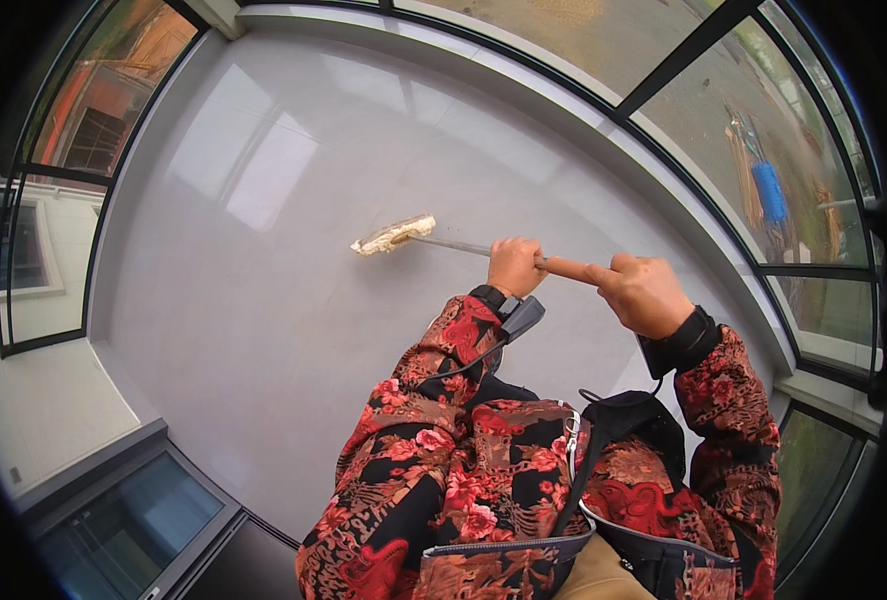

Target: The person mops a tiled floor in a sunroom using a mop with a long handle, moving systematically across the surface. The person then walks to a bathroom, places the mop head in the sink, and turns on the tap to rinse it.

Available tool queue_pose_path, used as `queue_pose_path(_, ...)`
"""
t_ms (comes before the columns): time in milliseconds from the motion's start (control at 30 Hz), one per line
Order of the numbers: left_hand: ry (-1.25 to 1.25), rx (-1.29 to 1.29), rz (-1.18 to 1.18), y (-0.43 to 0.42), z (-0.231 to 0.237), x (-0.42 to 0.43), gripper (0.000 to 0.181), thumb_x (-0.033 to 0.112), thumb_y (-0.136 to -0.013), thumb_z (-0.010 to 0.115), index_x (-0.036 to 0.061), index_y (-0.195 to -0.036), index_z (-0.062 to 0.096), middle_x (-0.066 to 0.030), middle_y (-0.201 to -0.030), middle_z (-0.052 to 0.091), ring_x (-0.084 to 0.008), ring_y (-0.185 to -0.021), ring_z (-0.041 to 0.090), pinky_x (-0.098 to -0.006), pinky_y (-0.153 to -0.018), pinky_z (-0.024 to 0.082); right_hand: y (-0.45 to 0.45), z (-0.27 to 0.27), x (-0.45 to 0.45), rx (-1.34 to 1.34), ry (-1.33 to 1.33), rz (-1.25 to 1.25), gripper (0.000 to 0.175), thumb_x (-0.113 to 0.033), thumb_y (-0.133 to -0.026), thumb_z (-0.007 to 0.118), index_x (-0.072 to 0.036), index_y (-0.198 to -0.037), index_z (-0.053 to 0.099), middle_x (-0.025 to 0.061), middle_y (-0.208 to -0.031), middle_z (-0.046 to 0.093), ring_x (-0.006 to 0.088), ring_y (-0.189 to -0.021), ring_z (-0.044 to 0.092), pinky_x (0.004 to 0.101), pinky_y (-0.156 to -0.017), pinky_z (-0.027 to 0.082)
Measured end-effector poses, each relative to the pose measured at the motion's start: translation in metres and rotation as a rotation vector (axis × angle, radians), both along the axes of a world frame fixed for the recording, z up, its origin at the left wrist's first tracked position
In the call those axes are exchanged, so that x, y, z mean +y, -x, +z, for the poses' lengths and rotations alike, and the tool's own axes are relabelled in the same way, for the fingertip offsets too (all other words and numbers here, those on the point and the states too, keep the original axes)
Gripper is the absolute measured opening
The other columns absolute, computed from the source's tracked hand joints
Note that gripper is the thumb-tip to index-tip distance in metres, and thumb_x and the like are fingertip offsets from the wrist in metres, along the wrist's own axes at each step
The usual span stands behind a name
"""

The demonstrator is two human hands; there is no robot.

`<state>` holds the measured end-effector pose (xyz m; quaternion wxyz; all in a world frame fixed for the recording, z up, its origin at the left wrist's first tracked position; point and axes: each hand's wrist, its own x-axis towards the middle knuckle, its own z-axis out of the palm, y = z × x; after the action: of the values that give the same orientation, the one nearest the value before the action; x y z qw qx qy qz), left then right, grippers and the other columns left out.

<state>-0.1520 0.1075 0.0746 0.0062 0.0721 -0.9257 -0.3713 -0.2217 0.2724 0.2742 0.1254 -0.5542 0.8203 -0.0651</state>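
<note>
My left hand (515, 266) is closed around the shaft of a long-handled broom or mop (452, 244); the picture does not settle which. Further up, my right hand (644, 294) grips the end of its orange-brown handle sleeve (568, 269). The cream-coloured, ragged head (394, 235) is at the far end of the thin shaft, out to the left over the grey tiled floor (278, 315). A few dark specks show beside the head. Both wrists wear black straps with devices and cables.
Low pale ledges run beneath black-framed windows (623, 112) along the far and right sides. Another window (57, 247) stands at left. A grey-framed glass door (135, 525) with a floor track is at lower left. Window light reflects off the floor.
</note>
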Motion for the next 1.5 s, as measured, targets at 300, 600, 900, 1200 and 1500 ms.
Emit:
queue_pose_path(300, -0.067, 0.015, 0.103, 0.007, -0.033, -0.022, 0.043, 0.027, -0.067, 0.071, 0.0104, -0.105, 0.060, -0.0130, -0.104, 0.059, -0.0298, -0.100, 0.055, -0.0439, -0.087, 0.041, 0.028, -0.048, 0.048, 0.186, -0.005, 0.010, 0.062, 0.000, -0.073, 0.055, -0.024, -0.129, 0.045, 0.0071, -0.065, 0.049, 0.0258, -0.054, 0.054, 0.0360, -0.052, 0.045)
queue_pose_path(600, -0.090, -0.248, 0.588, -0.059, -0.128, -0.123, 0.039, 0.028, -0.071, 0.065, 0.0004, -0.099, 0.064, -0.0224, -0.094, 0.063, -0.0348, -0.089, 0.061, -0.0408, -0.080, 0.047, 0.039, -0.116, 0.183, 0.208, -0.751, -0.447, 0.016, -0.006, -0.070, 0.060, -0.007, -0.086, 0.059, 0.0143, -0.079, 0.062, 0.0317, -0.073, 0.061, 0.0407, -0.063, 0.048)
queue_pose_path(900, -0.199, -0.353, 0.797, -0.057, -0.147, -0.161, 0.035, 0.022, -0.075, 0.061, 0.0037, -0.106, 0.062, -0.0176, -0.100, 0.064, -0.0312, -0.093, 0.061, -0.0377, -0.081, 0.048, -0.001, -0.159, 0.184, -0.144, -0.744, -0.622, 0.020, -0.011, -0.067, 0.058, -0.008, -0.086, 0.061, 0.0164, -0.079, 0.064, 0.0346, -0.079, 0.062, 0.0434, -0.069, 0.050)
queue_pose_path(1200, 0.024, -0.192, 0.550, -0.058, -0.173, -0.176, 0.045, 0.008, -0.071, 0.050, 0.0065, -0.115, 0.058, -0.0206, -0.113, 0.058, -0.0337, -0.107, 0.053, -0.0383, -0.091, 0.042, -0.033, -0.173, 0.331, 0.017, -0.633, -0.773, 0.022, -0.027, -0.073, 0.062, -0.006, -0.069, 0.058, 0.0165, -0.072, 0.062, 0.0364, -0.070, 0.060, 0.0471, -0.063, 0.048)
queue_pose_path(1500, 0.256, -0.348, 0.360, -0.058, -0.156, -0.173, 0.060, 0.001, -0.066, 0.054, 0.0123, -0.125, 0.051, -0.0177, -0.115, 0.051, -0.0357, -0.107, 0.049, -0.0384, -0.092, 0.041, -0.100, -0.119, 0.448, 0.052, -0.673, -0.900, 0.011, -0.006, -0.066, 0.061, -0.003, -0.068, 0.051, 0.0165, -0.071, 0.057, 0.0365, -0.070, 0.057, 0.0452, -0.063, 0.046)
